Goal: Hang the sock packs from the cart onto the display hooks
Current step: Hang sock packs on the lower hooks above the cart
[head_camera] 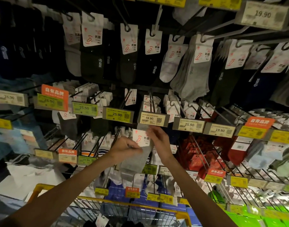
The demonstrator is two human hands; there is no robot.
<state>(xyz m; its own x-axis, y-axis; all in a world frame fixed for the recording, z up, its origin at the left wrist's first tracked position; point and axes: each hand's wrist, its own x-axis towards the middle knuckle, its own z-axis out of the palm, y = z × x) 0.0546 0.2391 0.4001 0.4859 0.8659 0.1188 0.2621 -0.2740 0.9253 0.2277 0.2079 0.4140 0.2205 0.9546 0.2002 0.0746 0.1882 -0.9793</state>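
Clasping sock pack [140, 138], seemingly, in left hand [125, 147]

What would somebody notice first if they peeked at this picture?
Right in the middle, the left hand and right hand hold a grey sock pack just below a 19.90 price tag. Rows of hanging socks surround them, with a bright orange sign at the left. The yellow-rimmed cart sits at the bottom.
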